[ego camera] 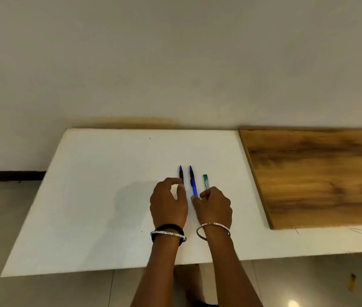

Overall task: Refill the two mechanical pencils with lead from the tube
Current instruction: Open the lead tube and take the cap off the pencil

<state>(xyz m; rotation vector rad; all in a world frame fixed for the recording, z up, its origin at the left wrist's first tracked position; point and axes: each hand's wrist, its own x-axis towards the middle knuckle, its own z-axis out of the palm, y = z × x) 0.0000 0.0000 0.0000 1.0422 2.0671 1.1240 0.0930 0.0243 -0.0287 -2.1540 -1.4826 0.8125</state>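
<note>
On the white desk (pixel 87 196) two blue pencils (pixel 181 173) (pixel 192 180) and the green lead tube (pixel 206 181) lie parallel; left hand (pixel 168 204) curls loosely over the left pencil, right hand (pixel 215 207) pinches the second pencil's near end.

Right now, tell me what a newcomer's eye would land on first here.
Two blue mechanical pencils lie side by side mid-board on the white board, with a green lead tube just right of them. The left hand and right hand reach for their near ends. A wooden panel lies at right.

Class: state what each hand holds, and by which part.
Nothing is lifted. Left hand touches the left pencil, right hand the right pencil's near end; grips unclear.
</note>
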